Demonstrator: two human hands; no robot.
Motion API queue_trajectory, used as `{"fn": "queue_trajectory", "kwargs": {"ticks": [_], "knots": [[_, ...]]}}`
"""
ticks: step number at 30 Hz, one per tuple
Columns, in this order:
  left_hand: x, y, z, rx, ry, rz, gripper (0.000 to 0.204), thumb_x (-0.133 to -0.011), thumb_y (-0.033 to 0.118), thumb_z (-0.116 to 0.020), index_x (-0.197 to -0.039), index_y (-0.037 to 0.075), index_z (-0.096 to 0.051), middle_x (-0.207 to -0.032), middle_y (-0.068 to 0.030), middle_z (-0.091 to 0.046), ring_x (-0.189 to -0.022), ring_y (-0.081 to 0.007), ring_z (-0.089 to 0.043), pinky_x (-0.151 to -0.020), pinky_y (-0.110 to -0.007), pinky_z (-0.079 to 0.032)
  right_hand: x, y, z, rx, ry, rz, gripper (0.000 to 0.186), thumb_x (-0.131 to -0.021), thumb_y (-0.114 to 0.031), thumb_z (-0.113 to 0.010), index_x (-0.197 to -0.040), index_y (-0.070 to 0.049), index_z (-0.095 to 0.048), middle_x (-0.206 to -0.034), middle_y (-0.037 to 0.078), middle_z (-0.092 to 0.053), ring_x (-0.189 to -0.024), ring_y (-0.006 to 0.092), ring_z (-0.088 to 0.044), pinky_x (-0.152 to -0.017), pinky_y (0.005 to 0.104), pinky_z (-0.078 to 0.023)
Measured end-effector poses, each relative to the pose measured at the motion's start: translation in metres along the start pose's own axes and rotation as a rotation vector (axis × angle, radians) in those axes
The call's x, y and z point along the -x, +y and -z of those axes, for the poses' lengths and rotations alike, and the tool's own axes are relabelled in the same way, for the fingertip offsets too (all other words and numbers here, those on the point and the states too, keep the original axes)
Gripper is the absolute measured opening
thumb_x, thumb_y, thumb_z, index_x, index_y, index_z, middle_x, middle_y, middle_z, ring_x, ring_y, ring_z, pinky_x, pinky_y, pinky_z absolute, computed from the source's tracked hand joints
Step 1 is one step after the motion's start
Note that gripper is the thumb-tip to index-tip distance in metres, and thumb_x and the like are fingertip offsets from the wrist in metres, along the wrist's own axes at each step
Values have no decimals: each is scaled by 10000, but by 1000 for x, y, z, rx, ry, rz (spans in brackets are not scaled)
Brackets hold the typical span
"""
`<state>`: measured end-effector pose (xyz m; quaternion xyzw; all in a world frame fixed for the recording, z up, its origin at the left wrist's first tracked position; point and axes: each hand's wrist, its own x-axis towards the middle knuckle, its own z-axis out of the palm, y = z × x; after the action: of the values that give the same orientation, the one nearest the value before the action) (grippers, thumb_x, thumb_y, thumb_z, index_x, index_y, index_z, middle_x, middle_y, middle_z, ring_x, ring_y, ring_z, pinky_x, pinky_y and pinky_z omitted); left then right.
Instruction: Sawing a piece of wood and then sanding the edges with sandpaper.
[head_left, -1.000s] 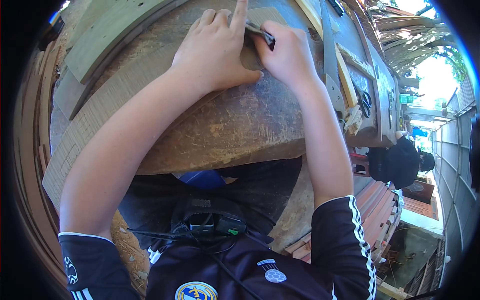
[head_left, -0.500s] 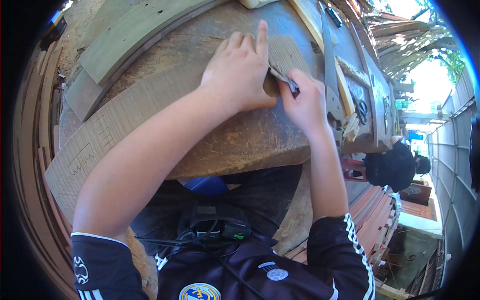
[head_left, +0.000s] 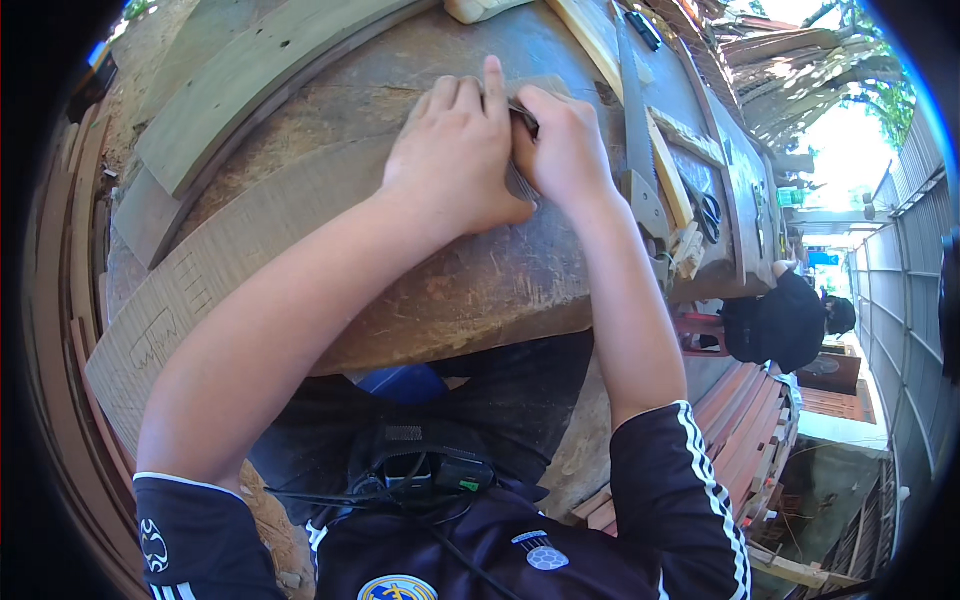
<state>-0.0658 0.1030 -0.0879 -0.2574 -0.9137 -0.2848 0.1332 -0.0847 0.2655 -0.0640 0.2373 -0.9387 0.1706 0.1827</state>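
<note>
A long curved brown sheet with fine stripes [head_left: 260, 205] lies across the worn wooden table [head_left: 450, 305]; pen lines mark its left end. Over its right part rests my left hand [head_left: 450, 150], palm down, thumb out to the side and index finger stretched forward. My right hand [head_left: 565, 140] is closed round a slim grey metal tool [head_left: 522, 115] right beside the left fingers. Only a bit of the tool shows, and its working tip is hidden between the hands.
Curved wooden boards [head_left: 260, 85] are stacked at the far left. A handsaw [head_left: 637, 130], wood strips [head_left: 672, 175] and black-handled scissors [head_left: 709, 216] lie at the right. Long planks [head_left: 60, 250] stand beyond the left edge. Farther right, a person in dark clothes [head_left: 780, 320] sits near stacked timber [head_left: 740, 420].
My right hand has moved left and a little forward, up against my left hand, and more of the tool is covered. The left hand has stayed on the sheet.
</note>
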Motion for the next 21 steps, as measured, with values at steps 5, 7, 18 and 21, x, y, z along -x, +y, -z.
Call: {"fn": "queue_trajectory", "kwargs": {"ticks": [5, 7, 18, 21], "knots": [[-1, 8, 7, 11, -41, 77, 1241, -653, 477, -832, -1505, -206, -244, -1268, -315, -561, -1232, -408, -531, -1124, -427, -417, 59, -12, 34, -26, -136, -90, 103, -847, -43, -669, -853, -21, -569, -789, 214, -640, -786, 442, -642, -710, 530, -496], [-5, 18, 1, -30, -105, 52, 1246, -659, 483, -822, -1509, -208, -229, -1279, -326, -556, -1235, -417, -528, -1128, -431, -413, 51, -2, 34, 13, -117, -63, 99, -844, -36, -680, -839, -17, -583, -770, 215, -631, -752, 434, -635, -681, 502, -489], [-7, 5, 8, -54, -122, 30, 1284, -668, 543, -832, -1526, -186, -215, -1328, -312, -538, -1304, -434, -484, -1158, -442, -386, 98, -24, 75, 21, -204, -156, 76, -878, -32, -683, -883, 5, -617, -752, 192, -639, -687, 388, -630, -638, 454, -488], [-8, 2, 11, -100, -120, 55, 1301, -674, 555, -839, -1550, -155, -190, -1370, -297, -511, -1335, -433, -456, -1173, -448, -367, 125, -18, 83, -212, 203, -448, 163, -964, -126, -720, -1017, 24, -684, -654, 37, -593, -593, 66, -512, -536, 256, -392]]}}
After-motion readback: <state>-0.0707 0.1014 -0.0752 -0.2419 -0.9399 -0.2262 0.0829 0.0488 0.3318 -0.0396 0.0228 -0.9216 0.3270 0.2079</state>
